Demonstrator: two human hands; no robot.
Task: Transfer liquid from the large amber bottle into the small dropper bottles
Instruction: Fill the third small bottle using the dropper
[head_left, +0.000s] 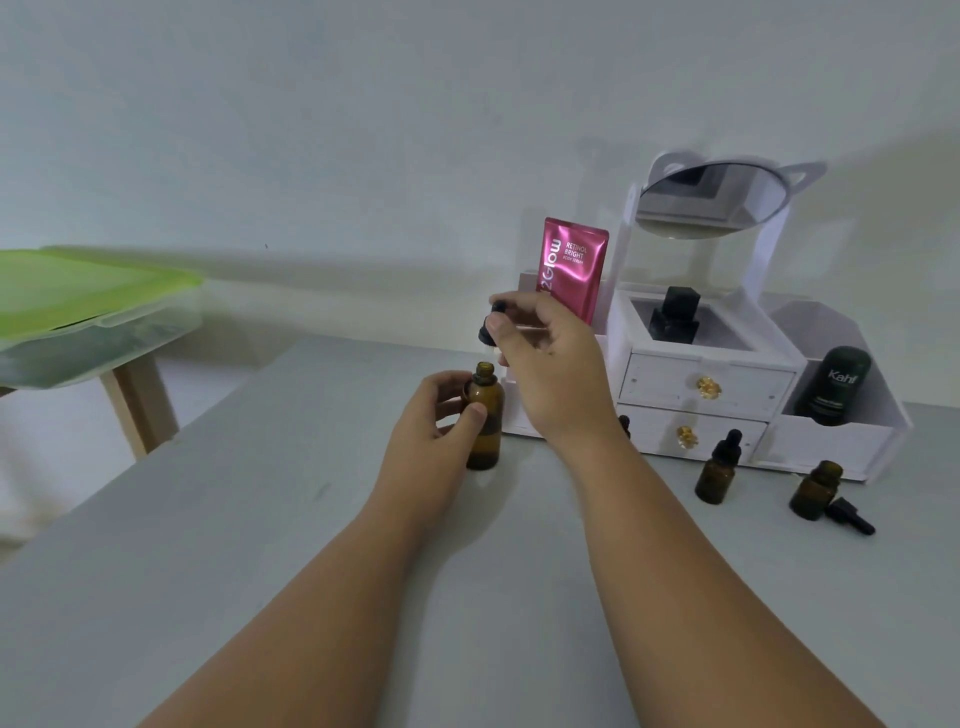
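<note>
The large amber bottle (485, 415) stands upright on the grey table, its mouth uncovered. My left hand (434, 415) grips its body from the left. My right hand (550, 364) holds the black dropper cap (491, 325) just above the bottle's mouth, the glass tip pointing down at the opening. To the right stand two small amber dropper bottles: one capped (719, 470), one uncapped (815, 491) with its black dropper (849, 517) lying beside it. Another small black cap (625, 423) peeks out behind my right wrist.
A white cosmetic organiser (701, 395) with drawers and a mirror stands at the back right, holding a pink serum tube (571, 267), a black bottle (675, 317) and a dark Kahf bottle (834, 387). A green-lidded box (88, 312) rests on a wooden stand at left.
</note>
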